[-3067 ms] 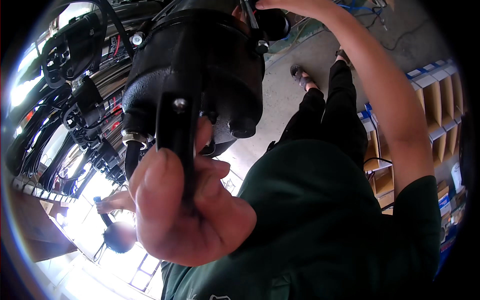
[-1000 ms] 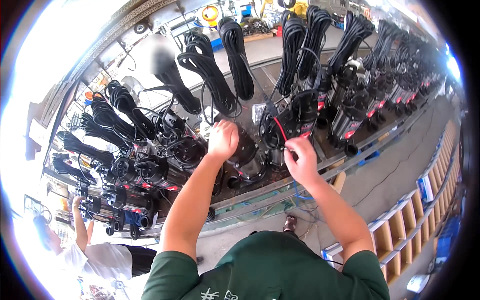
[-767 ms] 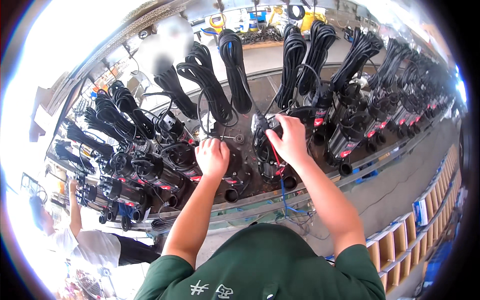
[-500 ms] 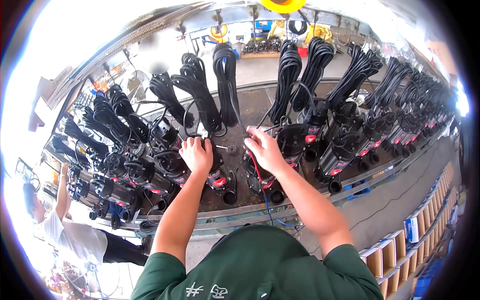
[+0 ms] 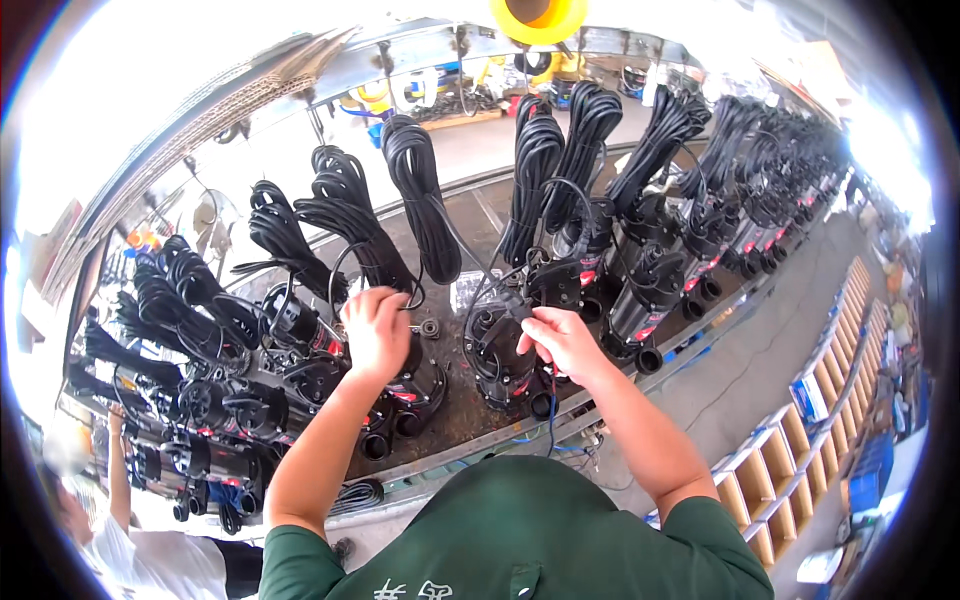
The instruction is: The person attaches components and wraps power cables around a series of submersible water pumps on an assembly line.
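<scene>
My left hand (image 5: 377, 332) is over the top of a black submersible pump (image 5: 415, 385), fingers bent and blurred; its grip does not show clearly. My right hand (image 5: 562, 345) is closed, pinching a black cable plug (image 5: 519, 309) above another black pump (image 5: 497, 360). From that plug a dark cable runs up to a tied black cable coil (image 5: 422, 200). Red and blue wires (image 5: 553, 400) hang below my right hand toward the table's front edge. A small metal ring-shaped part (image 5: 430, 327) lies on the table between the two pumps.
Rows of pumps with upright cable coils (image 5: 655, 150) line the long dark table (image 5: 470, 430) on both sides. Cardboard boxes (image 5: 760, 480) stand at the lower right. A person in a white shirt (image 5: 150, 565) is at the lower left. A yellow round object (image 5: 540, 30) hangs overhead.
My view has turned, shifting the scene. My right hand has moved right of the nearer pump's top, and the plug now shows at its fingertips. My left hand stays near its pump's top.
</scene>
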